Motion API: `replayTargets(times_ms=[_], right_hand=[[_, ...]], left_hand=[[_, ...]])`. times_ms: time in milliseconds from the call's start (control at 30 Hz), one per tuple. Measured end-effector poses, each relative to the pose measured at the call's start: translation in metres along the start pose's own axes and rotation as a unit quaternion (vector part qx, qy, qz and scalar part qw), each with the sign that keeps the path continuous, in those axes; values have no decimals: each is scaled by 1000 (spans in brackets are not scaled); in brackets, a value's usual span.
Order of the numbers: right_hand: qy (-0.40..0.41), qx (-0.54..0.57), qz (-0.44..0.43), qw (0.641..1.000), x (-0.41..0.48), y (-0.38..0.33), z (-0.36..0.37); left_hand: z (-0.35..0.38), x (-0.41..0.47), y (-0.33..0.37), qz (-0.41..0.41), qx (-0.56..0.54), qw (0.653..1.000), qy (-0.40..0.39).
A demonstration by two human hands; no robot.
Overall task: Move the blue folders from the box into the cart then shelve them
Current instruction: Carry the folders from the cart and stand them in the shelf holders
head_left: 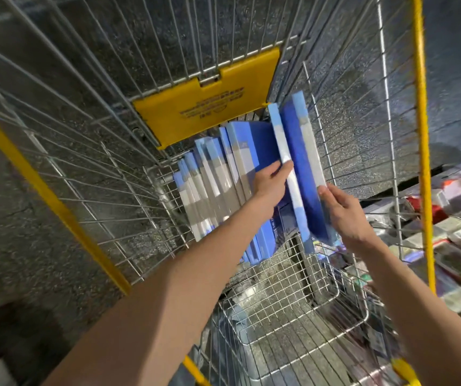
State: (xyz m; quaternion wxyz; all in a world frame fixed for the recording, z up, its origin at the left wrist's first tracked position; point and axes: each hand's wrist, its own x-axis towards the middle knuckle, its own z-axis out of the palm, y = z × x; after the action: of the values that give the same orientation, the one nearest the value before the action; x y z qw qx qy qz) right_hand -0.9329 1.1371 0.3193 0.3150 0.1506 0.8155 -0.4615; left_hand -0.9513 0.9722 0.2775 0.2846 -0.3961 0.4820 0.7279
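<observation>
I look down into a wire shopping cart (129,151) with yellow trim. A row of several blue folders (218,179) with pale spines stands on edge at its far end. Two more blue folders (299,168) are raised and tilted at the right end of the row. My left hand (272,182) grips the left one of that pair, thumb on its white spine. My right hand (346,213) holds the right one by its near edge, fingers along the spine. The box is not in view.
A yellow plastic child-seat flap (207,107) hangs on the cart's far wall. The cart's near floor (282,302) is bare wire mesh over dark speckled ground. Shelves with packaged goods (457,235) run along the right, close to the cart's side.
</observation>
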Motion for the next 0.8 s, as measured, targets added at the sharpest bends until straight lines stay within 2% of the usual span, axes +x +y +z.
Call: replayTargets(times_ms=[133,233,600,800], right_hand=[[-33,31,16,999,-3,-5,-2],[-25,51,32,998,-1,-11,0],[-38,88,46,994,4,-8,1],[-31,-9,8,999,6,-5,4]], left_hand=[[-8,-7,8,-44,-21,998,-39],[-10,-6,11,-56,-19,996,-67],[-19,-4,15,-76,-29,992,-98],[-14,-1,15,-53,-30,993,-100]])
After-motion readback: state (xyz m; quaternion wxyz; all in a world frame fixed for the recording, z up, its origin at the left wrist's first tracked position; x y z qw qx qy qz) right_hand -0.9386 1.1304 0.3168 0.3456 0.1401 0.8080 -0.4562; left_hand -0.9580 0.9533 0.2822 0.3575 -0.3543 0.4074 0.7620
